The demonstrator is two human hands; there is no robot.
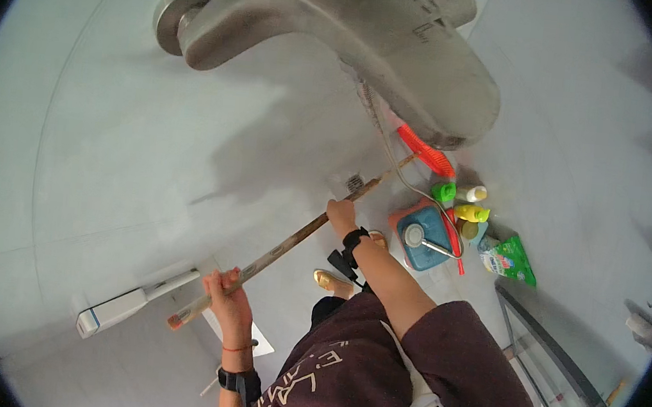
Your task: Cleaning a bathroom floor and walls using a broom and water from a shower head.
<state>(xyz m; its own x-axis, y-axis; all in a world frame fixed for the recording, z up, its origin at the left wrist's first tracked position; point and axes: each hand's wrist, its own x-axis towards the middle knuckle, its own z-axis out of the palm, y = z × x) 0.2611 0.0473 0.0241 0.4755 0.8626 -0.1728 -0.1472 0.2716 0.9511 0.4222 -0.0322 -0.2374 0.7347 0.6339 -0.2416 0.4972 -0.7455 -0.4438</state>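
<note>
A long wooden-handled broom (287,244) runs slantwise across the view, from the lower left up to a red bristled head (427,151) low by the wall. My right hand (342,218) is closed around the middle of the handle. Near its reddish upper end, my left hand (228,304) grips the handle, its fingers curled loosely against it. Just beyond my right hand, a small floor drain (355,183) shows beside the handle. The metal shower mixer (357,42) in front partly covers the area above the broom head.
A shower head (415,236) rests on a blue-topped stool or tub (425,261), its hose (397,170) looping nearby. Beside it stand several bottles (472,213) and a green bag (519,261). A dark-framed glass panel (555,351) is at right; a white long-handled device (115,313) at left.
</note>
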